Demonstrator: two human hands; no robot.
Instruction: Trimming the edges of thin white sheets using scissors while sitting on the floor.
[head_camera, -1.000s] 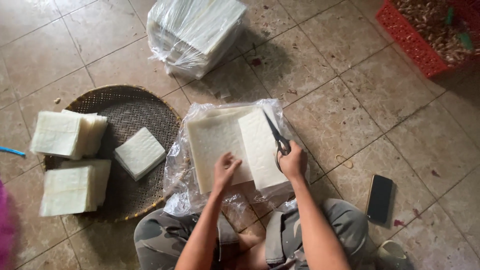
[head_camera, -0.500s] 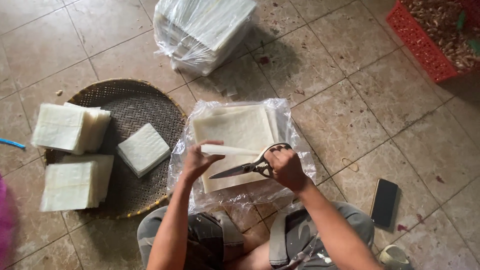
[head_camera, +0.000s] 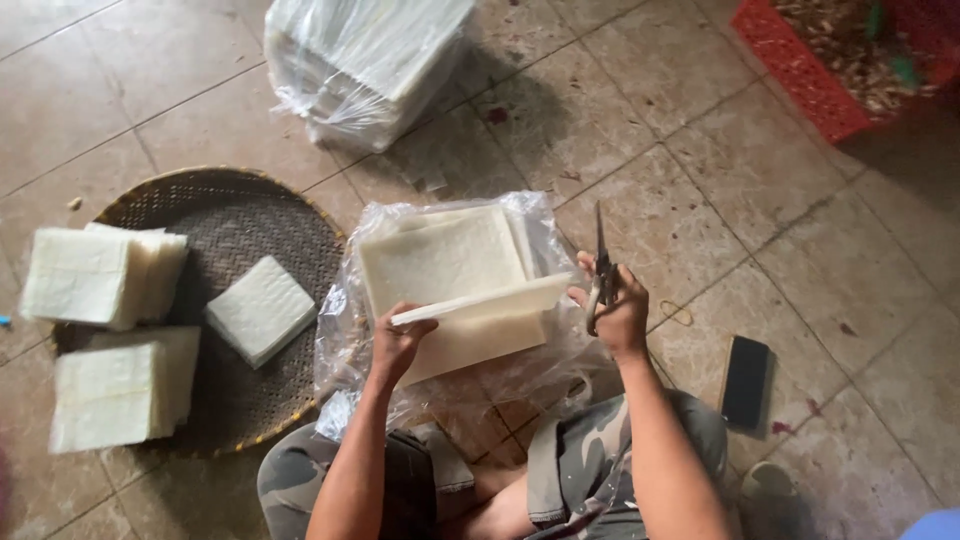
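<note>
Scissors (head_camera: 600, 265) are standing upright in my right hand (head_camera: 618, 312), blades pointing away from me and, as far as I can see, closed; my fingers are wrapped shut around the handles, so the tool is parked rather than cutting. That hand is also steadying the right end of a cut slab of pale sheets (head_camera: 480, 300), while my left hand (head_camera: 398, 340) is pinching the slab's left end, thumb above and fingers curled beneath. I am holding it lifted and tilted just above the open sheet stack (head_camera: 440, 260), probably so that it peels clear of the layers beneath.

The stack is sitting on its split-open plastic wrap (head_camera: 345, 330), which is keeping it off the tiled floor (head_camera: 700, 180). Left of the stack, a woven tray (head_camera: 210, 200) is holding three piles of cut squares (head_camera: 260, 308), which suggests finished pieces are being gathered there. Beyond the stack, a wrapped bundle (head_camera: 360, 60) is lying unopened. Right of the stack, a dark phone (head_camera: 746, 380) is lying flat, well apart, and a red crate (head_camera: 800, 70) is sitting far beyond that.

I cannot tell how many sheets the slab holds, nor see my left fingertips under it. The bundle and crate are cut off by the frame edge, and the crate's contents are too blurred to name.
</note>
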